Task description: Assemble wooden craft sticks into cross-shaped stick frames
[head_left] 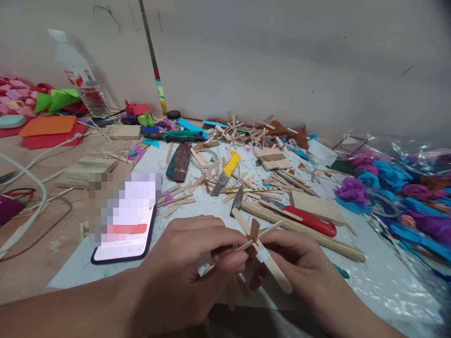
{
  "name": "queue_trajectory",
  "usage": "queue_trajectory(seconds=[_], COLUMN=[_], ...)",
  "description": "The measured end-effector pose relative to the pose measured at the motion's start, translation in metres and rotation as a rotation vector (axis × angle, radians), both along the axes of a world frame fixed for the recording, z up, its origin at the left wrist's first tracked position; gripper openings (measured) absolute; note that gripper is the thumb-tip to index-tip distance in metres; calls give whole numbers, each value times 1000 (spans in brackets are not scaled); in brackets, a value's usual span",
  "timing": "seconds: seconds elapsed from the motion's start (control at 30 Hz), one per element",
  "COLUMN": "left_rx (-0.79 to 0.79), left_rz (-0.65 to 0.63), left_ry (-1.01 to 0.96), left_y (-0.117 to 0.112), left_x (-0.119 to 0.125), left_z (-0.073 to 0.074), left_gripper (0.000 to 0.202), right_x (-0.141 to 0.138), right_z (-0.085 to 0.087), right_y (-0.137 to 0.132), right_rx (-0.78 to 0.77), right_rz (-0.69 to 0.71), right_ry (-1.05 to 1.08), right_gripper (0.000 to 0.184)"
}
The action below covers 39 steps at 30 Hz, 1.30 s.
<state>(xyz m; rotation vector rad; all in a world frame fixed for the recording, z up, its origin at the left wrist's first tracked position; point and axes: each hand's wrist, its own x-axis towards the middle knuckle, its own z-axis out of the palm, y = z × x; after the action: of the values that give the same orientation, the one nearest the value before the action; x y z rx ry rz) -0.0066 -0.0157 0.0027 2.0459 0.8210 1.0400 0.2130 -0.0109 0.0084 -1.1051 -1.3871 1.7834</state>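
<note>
My left hand (192,256) and my right hand (299,260) meet low in the middle of the view, both closed on a small assembly of wooden craft sticks (262,246). The sticks cross one another, with a pale band of tape or glue around the joint. My left thumb and fingers pinch a thin stick end at the crossing. My right hand grips the assembly from the right and below, and one flat stick juts out toward me. Both hands hover over a white work sheet (211,206).
A phone (123,220) lies left of my hands, screen lit. Beyond are a yellow-handled knife (225,173), a red-handled tool (310,220), a stack of sticks (271,158) and scattered stick offcuts. Paper flowers (380,183) in plastic fill the right; a bottle (82,75) and coloured paper stand far left.
</note>
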Motion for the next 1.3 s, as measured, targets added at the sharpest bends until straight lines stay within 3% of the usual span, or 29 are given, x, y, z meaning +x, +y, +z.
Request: queue_trajectory(seconds=[0.83,1.03,1.3], left_rx=[-9,17,46], left_rz=[-7,57,75], left_ry=[26,-56,-73], left_y=[1,0,1], left_x=[-1,2,3], left_z=[1,0,3], left_gripper=[22,4,17], right_x=[-1,0,1], right_z=[4,3,2], right_y=[0,2,2], right_rx=[-5,44,99], right_rz=[0,38,17], right_ry=[-33,-90,-170], right_gripper=[16,22,26])
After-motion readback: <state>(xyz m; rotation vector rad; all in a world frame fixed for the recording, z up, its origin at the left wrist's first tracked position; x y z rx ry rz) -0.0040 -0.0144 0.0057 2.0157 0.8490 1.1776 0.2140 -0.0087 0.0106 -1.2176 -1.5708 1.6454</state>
